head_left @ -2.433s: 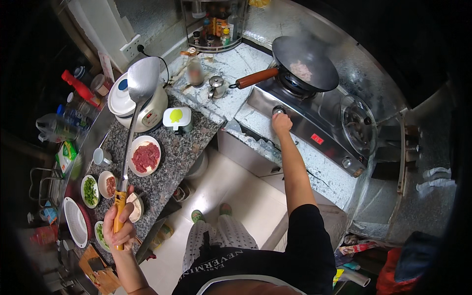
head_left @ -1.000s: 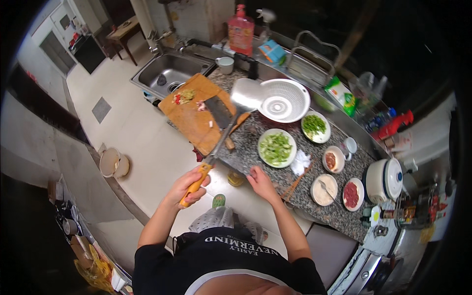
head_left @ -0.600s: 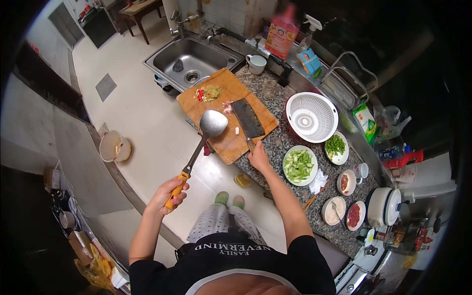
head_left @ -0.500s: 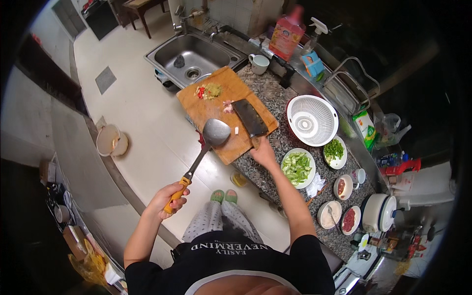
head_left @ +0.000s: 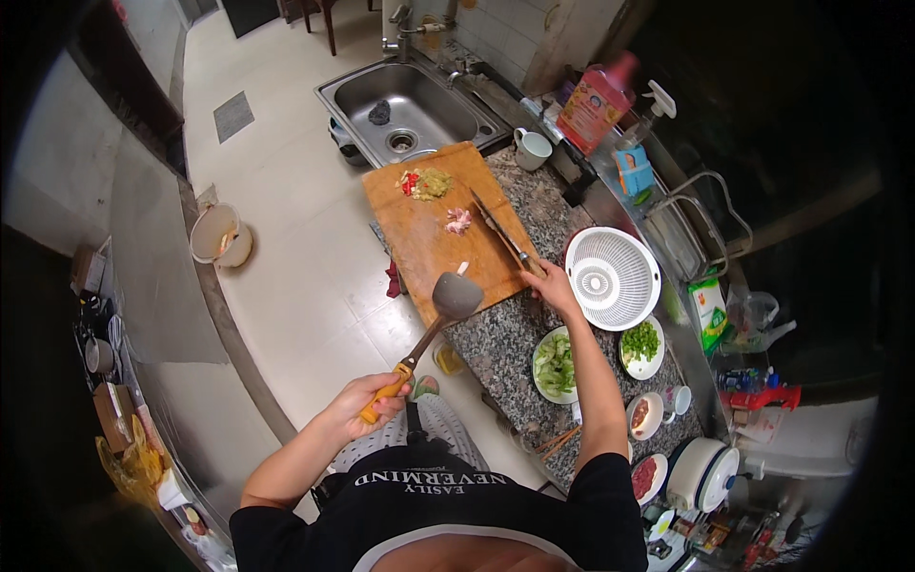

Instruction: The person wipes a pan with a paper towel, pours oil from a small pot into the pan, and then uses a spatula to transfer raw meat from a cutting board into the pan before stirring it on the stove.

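Note:
My left hand (head_left: 367, 405) is closed round the yellow handle of a wok spatula (head_left: 457, 297). Its grey metal blade hangs by the near edge of a wooden cutting board (head_left: 405, 257). My right hand (head_left: 551, 286) grips a kitchen cleaver (head_left: 496, 225) by the handle at the board's right side, the blade turned up on edge so that it looks thin. Left of the blade lies a small heap of chopped pinkish meat (head_left: 459, 221). Farther back sit chopped red pieces (head_left: 410, 181) beside a yellow-green minced heap (head_left: 434, 184). A small pale piece (head_left: 463, 268) lies close to the spatula.
Behind the board is a steel sink (head_left: 438, 110), with a mug (head_left: 532, 150) beside it. To the right stand a white colander (head_left: 610, 276), plates of cut green vegetables (head_left: 555, 362) and chopped greens (head_left: 641, 348), a bowl of meat (head_left: 644, 416) and a white cooker (head_left: 696, 472).
The cleaver has turned from nearly flat to on edge, shifting toward the board's right side. The spatula has moved right and nearer to me. The whole view has shifted a little.

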Demonstrator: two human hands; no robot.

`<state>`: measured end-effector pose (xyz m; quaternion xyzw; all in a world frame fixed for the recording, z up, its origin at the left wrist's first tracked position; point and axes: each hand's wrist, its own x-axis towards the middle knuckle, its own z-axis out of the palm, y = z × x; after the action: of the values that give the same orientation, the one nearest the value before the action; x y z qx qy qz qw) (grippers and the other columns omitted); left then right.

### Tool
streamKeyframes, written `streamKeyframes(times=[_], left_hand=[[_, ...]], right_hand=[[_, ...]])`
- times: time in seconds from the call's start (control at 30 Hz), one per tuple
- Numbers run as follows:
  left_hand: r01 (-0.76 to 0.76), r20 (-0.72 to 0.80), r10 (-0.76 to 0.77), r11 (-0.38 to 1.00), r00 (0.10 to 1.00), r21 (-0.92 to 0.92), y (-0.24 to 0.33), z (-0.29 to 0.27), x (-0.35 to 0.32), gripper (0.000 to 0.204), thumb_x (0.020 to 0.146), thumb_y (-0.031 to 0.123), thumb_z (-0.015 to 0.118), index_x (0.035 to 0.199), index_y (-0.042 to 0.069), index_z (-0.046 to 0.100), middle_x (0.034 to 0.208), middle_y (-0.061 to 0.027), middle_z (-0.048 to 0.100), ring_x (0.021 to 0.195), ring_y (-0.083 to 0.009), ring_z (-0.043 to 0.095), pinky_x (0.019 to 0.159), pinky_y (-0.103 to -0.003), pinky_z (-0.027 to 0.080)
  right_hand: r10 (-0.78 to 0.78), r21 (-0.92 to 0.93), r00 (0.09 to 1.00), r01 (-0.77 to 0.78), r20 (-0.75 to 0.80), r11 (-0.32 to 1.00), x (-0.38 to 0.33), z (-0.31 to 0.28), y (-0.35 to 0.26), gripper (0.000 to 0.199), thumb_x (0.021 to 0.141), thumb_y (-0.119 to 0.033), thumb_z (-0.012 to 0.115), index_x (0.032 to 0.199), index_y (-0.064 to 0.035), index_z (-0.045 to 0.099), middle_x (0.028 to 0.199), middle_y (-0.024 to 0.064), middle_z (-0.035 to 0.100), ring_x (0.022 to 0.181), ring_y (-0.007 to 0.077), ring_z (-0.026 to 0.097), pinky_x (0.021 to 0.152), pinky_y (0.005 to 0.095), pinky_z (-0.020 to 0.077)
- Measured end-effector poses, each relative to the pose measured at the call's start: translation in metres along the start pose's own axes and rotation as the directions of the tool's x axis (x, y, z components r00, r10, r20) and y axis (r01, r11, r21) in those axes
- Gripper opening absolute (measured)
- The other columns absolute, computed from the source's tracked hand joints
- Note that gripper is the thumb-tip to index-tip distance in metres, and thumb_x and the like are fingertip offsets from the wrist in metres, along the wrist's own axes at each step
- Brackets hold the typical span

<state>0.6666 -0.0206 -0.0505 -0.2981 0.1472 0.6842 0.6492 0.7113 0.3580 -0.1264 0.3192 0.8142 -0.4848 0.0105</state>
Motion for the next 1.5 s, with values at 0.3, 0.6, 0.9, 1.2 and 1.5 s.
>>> streamKeyframes(times=[0.3, 0.6, 0.9, 1.2, 1.5], left_hand=[[-0.191, -0.078, 0.191, 0.982, 0.979, 0.005, 0.016, 0.028, 0.042, 0.017, 0.085, 0.012, 0.041, 0.087, -0.004, 0.041, 0.070, -0.0067, 0.045, 0.045, -0.0069, 0.037, 0.033, -0.015, 0.034], [-0.153, -0.048, 0.156, 0.987, 0.987, 0.049, 0.054, 0.043, 0.064, 0.014, 0.085, 0.010, 0.040, 0.091, -0.002, 0.039, 0.076, -0.0111, 0.049, 0.047, -0.0072, 0.039, 0.034, -0.015, 0.037], [-0.093, -0.168, 0.155, 0.939, 0.973, 0.330, 0.085, 0.037, 0.041, 0.015, 0.085, 0.011, 0.042, 0.092, -0.001, 0.039, 0.077, -0.0094, 0.049, 0.044, -0.0051, 0.037, 0.030, -0.013, 0.035], [0.069, -0.237, 0.035, 0.906, 0.971, 0.417, 0.093, 0.040, 0.005, 0.014, 0.084, 0.012, 0.043, 0.089, -0.001, 0.041, 0.076, -0.0089, 0.051, 0.043, -0.0050, 0.037, 0.029, -0.013, 0.033], [0.213, -0.294, -0.081, 0.867, 0.952, 0.451, 0.100, 0.057, 0.016, 0.015, 0.084, 0.012, 0.044, 0.090, 0.000, 0.038, 0.077, -0.0091, 0.049, 0.046, -0.0055, 0.038, 0.032, -0.013, 0.036]], right_hand=[[-0.055, 0.013, 0.993, 0.054, 0.108, 0.998, 0.021, 0.004, 0.001, 0.032, 0.073, -0.025, 0.063, 0.094, -0.0016, 0.057, 0.067, 0.0035, 0.057, 0.048, 0.0086, 0.050, 0.049, 0.0239, 0.0419], [-0.089, 0.024, 0.980, 0.086, 0.179, 0.996, 0.017, -0.007, -0.003, 0.034, 0.073, -0.022, 0.065, 0.099, -0.0015, 0.055, 0.072, 0.0039, 0.058, 0.053, 0.0087, 0.051, 0.050, 0.0240, 0.0423], [-0.321, -0.261, 0.939, 0.344, 0.126, 0.902, -0.007, -0.006, -0.007, 0.037, 0.070, -0.025, 0.065, 0.101, -0.0059, 0.056, 0.072, 0.0104, 0.060, 0.055, 0.0156, 0.056, 0.053, 0.0287, 0.0440], [0.168, 0.390, 0.986, -0.159, 0.012, 0.907, -0.062, 0.025, 0.019, 0.024, 0.078, -0.020, 0.060, 0.094, -0.0029, 0.054, 0.063, -0.0024, 0.050, 0.043, 0.0043, 0.045, 0.039, 0.0171, 0.0351], [0.122, 0.504, 0.990, -0.141, 0.072, 0.852, -0.083, 0.073, 0.009, 0.016, 0.082, -0.019, 0.054, 0.088, -0.0054, 0.050, 0.064, -0.0015, 0.051, 0.044, 0.0058, 0.046, 0.039, 0.0179, 0.0338]])
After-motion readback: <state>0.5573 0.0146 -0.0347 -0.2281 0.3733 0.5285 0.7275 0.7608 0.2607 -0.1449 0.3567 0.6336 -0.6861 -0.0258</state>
